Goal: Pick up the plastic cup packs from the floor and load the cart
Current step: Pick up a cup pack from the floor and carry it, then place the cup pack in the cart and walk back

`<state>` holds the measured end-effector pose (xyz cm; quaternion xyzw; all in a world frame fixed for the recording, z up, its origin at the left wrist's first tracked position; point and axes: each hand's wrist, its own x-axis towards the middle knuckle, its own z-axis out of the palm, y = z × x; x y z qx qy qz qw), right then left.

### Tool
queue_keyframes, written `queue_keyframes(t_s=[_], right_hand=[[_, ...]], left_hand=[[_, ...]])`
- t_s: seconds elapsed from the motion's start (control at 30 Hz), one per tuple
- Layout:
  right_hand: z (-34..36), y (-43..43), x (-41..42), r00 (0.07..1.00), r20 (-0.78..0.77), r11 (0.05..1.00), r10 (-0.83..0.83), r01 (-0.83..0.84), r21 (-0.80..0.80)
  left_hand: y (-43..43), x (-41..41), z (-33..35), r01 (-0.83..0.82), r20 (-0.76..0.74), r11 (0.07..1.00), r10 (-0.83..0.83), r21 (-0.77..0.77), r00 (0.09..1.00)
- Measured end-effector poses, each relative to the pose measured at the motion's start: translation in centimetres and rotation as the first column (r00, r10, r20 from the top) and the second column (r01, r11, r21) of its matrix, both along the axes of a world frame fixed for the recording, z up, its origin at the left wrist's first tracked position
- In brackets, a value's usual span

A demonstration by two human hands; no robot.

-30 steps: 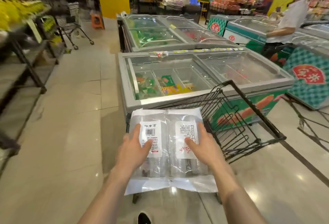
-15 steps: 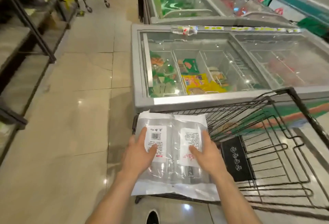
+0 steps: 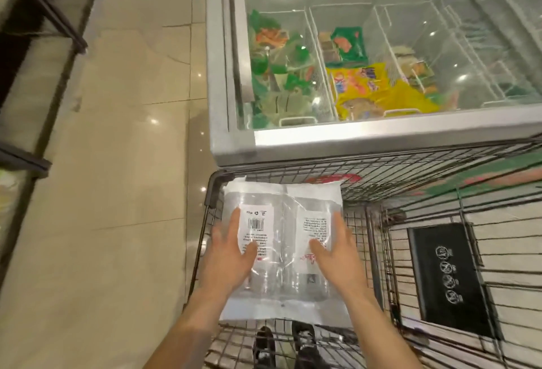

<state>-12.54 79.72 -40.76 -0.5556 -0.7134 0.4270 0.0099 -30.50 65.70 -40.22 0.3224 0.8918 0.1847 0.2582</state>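
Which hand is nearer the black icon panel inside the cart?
Right. The right hand grips the right edge of the cup packs, just left of the black panel. The left hand grips the far edge, with the packs in between.

View: single head-worn camera, wide-angle.
Facing: forward and steeply down, over the cart (image 3: 440, 198) toward the freezer (image 3: 381, 131).
Nearest: left hand (image 3: 228, 254), right hand (image 3: 337, 254) and cup packs (image 3: 281, 239), close under the lens.
Bottom edge: forearms, with shoes (image 3: 264, 345) seen through cart wire.
Left side: floor (image 3: 117, 163), with a shelf frame (image 3: 44, 2) at the edge.
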Motion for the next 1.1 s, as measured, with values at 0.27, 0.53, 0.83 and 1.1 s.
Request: queue_keyframes(t_s=[0.27, 0.53, 0.83, 1.1], right_hand=[[-3.5, 0.7, -0.3, 0.997, -0.075, 1.0, -0.003, 0.001, -0.017], [-1.9, 1.8, 0.5, 0.992, 0.071, 0.994, 0.106, -0.107, 0.011], [8.6, 1.4, -3.0, 0.9, 0.101, 0.883, 0.423, -0.435, 0.179], [23.8, -4.6, -11.9, 0.686, 0.156, 0.557, 0.71, -0.684, 0.472]], left_hand=[[0.9, 0.5, -3.1, -0.028, -0.049, 0.999, 0.03, 0.045, 0.998], [1.0, 1.5, -2.3, -0.065, -0.102, 0.995, 0.058, -0.069, 0.993], [1.2, 2.1, 7.4, -0.155, -0.115, 0.988, 0.151, -0.028, 0.982], [-7.9, -2.8, 22.5, -0.233, -0.37, 0.971, 0.239, 0.061, 0.898]])
